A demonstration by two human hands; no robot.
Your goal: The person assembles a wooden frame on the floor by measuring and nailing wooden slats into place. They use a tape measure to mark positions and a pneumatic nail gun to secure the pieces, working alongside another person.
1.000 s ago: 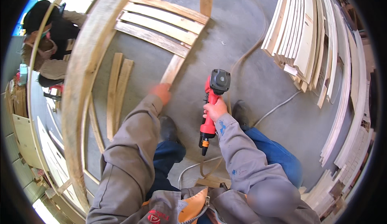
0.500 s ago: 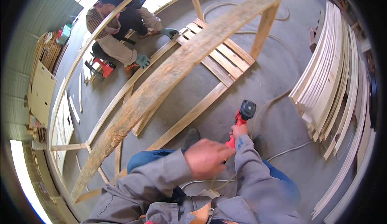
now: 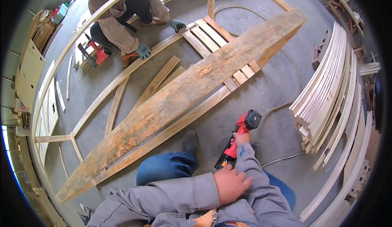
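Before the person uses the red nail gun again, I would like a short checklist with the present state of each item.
1. Right hand grips the red nail gun: ok.
2. Left hand away from the gun's nose: ok, it rests on the right sleeve.
3. Nose set on wood: not ok, the gun is over the floor, apart from the curved plank.
4. Hose free of the feet: cannot tell.
5. Co-worker's gloved hand clear: ok, at the frame's far side.

The right hand (image 3: 241, 138) grips a red nail gun (image 3: 239, 137) above the concrete floor (image 3: 261, 88). The left hand (image 3: 231, 183) rests on the right sleeve beside the gun's magazine. A long curved wooden frame (image 3: 179, 94) lies ahead; a crouching co-worker (image 3: 122, 18) touches its far rail. Curved slats (image 3: 326, 88) are stacked at right.
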